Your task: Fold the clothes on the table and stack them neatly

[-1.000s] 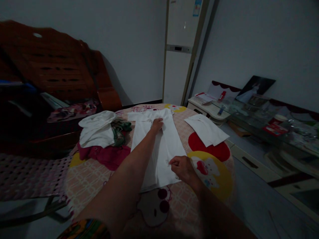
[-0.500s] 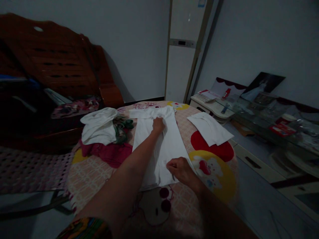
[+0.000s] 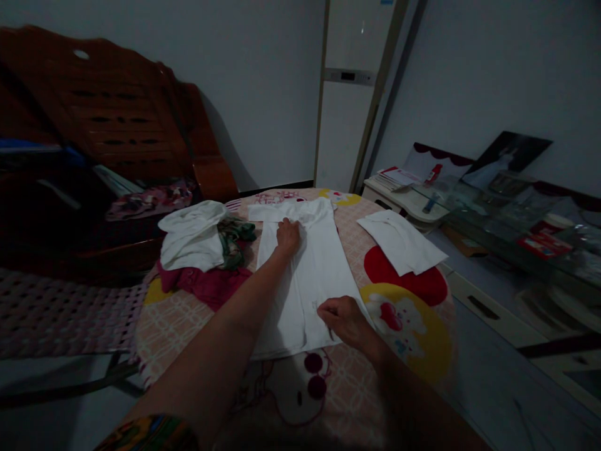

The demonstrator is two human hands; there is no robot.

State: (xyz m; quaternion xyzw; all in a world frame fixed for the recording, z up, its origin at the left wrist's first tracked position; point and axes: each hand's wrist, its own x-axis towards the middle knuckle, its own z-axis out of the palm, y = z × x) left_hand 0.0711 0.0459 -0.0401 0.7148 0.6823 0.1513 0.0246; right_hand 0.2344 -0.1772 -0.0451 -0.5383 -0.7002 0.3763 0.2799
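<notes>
A white shirt (image 3: 319, 263) lies spread on the round table, its collar end away from me and a strip of it reaching out at the far left. My left hand (image 3: 288, 237) is stretched far forward, with its fingers curled closed on the cloth just below the collar end. Nearer to me, my right hand (image 3: 345, 318) has its thumb and fingers pinched together at the shirt's lower right part. Both fingertips rest against the fabric. My left forearm hides some of the shirt's left edge.
A patterned tablecloth (image 3: 178, 332) covers the round table. On the left is a heap of clothes: a white garment (image 3: 192, 241), a green one (image 3: 235, 241) and a magenta one (image 3: 206, 285). A folded white garment (image 3: 401, 241) lies right. A wooden bench (image 3: 117, 125) and a glass-topped cabinet (image 3: 498, 225) flank the table.
My left hand has shifted a little to the left across the upper part of the shirt. My right hand stays at the lower right part. The view has turned slightly left.
</notes>
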